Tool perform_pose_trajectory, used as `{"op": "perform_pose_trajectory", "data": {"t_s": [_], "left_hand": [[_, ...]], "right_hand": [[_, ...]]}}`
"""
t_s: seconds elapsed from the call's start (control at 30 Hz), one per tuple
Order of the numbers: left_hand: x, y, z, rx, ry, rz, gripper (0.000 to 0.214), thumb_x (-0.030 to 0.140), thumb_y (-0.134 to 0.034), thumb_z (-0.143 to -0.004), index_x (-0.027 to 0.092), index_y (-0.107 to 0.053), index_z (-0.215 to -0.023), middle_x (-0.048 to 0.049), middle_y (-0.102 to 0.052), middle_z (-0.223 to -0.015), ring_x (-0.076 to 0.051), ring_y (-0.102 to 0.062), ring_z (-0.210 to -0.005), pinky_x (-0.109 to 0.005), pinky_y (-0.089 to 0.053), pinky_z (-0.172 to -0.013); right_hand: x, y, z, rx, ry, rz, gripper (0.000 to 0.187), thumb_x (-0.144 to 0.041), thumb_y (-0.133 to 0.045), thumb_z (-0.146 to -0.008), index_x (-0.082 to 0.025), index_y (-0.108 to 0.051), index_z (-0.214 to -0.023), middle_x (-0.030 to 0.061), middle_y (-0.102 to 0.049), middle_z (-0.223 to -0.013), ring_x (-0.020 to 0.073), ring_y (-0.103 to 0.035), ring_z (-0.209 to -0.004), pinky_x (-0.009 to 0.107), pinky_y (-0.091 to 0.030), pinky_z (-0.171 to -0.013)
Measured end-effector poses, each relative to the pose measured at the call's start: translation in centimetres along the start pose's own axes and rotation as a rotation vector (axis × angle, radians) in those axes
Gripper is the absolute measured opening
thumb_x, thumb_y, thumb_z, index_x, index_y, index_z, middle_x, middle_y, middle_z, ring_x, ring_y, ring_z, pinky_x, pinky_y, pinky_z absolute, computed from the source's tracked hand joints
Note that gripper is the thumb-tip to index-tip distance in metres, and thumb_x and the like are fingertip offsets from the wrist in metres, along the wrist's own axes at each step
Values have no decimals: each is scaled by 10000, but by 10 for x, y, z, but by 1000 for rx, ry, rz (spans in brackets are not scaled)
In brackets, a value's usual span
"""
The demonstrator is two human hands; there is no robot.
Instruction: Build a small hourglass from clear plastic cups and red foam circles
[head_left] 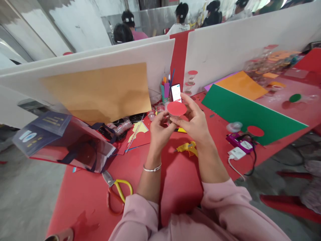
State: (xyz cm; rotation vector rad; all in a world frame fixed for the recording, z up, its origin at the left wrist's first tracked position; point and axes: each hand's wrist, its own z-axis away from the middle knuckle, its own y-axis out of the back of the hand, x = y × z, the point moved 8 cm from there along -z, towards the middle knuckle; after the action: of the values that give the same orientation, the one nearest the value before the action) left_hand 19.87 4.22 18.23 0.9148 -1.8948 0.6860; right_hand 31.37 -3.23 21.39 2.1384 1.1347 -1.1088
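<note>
Both my hands are raised over the middle of the red table, holding a flat red disc point(177, 108) that lies level, apparently on top of a small clear plastic piece mostly hidden by fingers. My left hand point(160, 130) pinches from the left, thumb and fingers meeting under the disc. From the right, my right hand point(197, 120) curls around the disc's side, its thumb beneath the front rim. Below my right wrist lies a yellow glue gun point(188, 148). Behind the disc a lit phone point(176, 93) leans upright.
Scissors point(117, 189) lie left of my arms, near a clear-and-navy bag point(67, 144). On the right are a green sheet point(248, 115), a purple power strip point(240, 143) and a white charger point(236, 153). White partitions point(225, 43) stand at the back, with people beyond.
</note>
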Motion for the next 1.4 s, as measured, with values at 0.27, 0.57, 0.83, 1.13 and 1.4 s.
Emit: {"op": "perform_pose_trajectory", "data": {"t_s": [0.27,0.57,0.83,1.13,1.4], "left_hand": [[3,2,0,48,-54,-97,213,203,-765,-827,204,-729,-1036,-38,-746,-977,-123,-635,-776,-255,-535,-709],[0,1,1,47,-13,3,497,394,-869,-828,289,-688,-1280,-92,-694,-1342,-186,-723,-980,-300,-607,-797],[6,20,-2,147,0,53,411,587,-710,-942,261,-734,-1191,-80,-747,-1200,-202,-717,-1074,-328,-599,-900],[6,12,0,107,37,172,465,546,-834,-848,280,-730,-1216,-75,-760,-1206,-189,-738,-974,-337,-624,-859],[13,27,3,257,-45,114,393,505,-817,-880,304,-774,-1215,-52,-780,-1220,-177,-743,-989,-328,-625,-888]], "right_hand": [[7,-5,1,-109,-92,-63,608,-449,-875,-829,-329,-684,-1394,41,-737,-1329,302,-705,-1224,519,-596,-1085],[30,7,-8,76,-276,-420,422,-642,-798,-857,-274,-730,-1052,35,-803,-1064,218,-770,-953,382,-666,-860],[47,-19,1,-179,-624,-652,552,-761,-700,-861,-234,-732,-1023,34,-763,-824,176,-717,-668,260,-537,-457],[55,-39,10,-267,-587,-540,534,-746,-728,-861,-212,-743,-859,30,-718,-724,160,-667,-593,284,-548,-519],[33,-22,10,-407,-415,-382,619,-391,-922,-788,-294,-685,-1352,10,-730,-1008,164,-719,-833,286,-647,-699]]}}
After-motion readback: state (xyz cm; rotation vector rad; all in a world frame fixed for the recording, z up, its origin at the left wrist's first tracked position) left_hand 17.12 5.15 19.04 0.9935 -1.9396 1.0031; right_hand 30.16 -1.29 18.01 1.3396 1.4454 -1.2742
